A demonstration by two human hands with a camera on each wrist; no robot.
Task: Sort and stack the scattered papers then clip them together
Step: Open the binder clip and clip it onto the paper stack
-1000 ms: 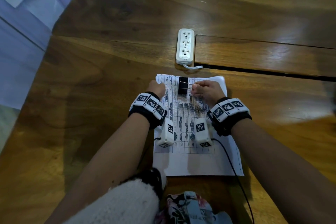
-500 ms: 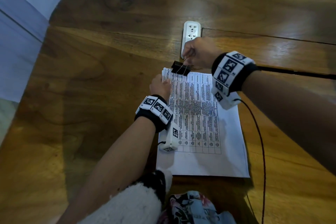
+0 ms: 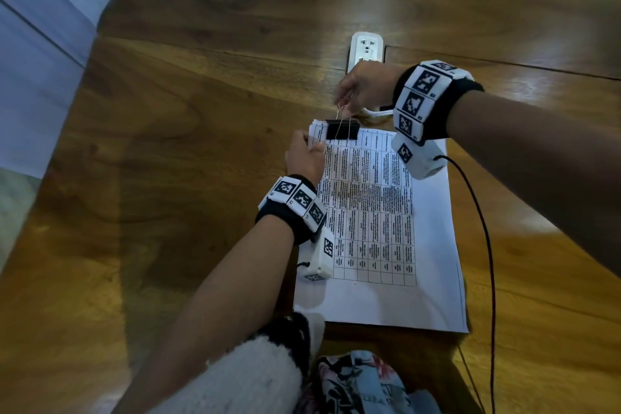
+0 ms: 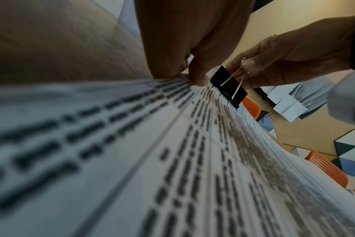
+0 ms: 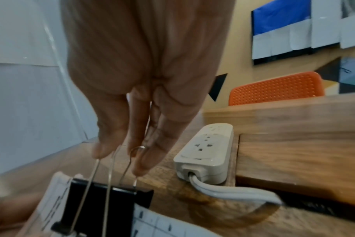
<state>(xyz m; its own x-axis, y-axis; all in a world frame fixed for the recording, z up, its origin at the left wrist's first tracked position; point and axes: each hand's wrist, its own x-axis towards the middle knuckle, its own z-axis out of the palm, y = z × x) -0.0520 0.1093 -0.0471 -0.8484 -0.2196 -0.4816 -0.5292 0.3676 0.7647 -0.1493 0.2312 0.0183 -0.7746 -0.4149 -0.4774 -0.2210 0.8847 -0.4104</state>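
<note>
A stack of printed papers [image 3: 376, 218] lies on the wooden table, its top sheet a ruled table of text. A black binder clip [image 3: 342, 134] sits over the stack's far edge near the left corner. My right hand [image 3: 361, 91] pinches the clip's two wire handles [image 5: 103, 181] together from above and behind the stack. My left hand [image 3: 304, 156] grips the far left corner of the stack beside the clip, thumb on the top sheet [image 4: 197, 77]. The clip [image 4: 228, 85] shows black against the paper edge in the left wrist view.
A white power strip [image 3: 366, 49] lies just beyond the papers, its cable [image 5: 229, 190] curling by the far edge. A black cord [image 3: 484, 232] trails from my right wrist across the table at the right. Orange chairs [image 5: 278, 88] stand beyond the table.
The right hand carried the clip from the top of the sheet to the stack's far edge, and it now sits over that edge. The left hand stayed at the far left corner.
</note>
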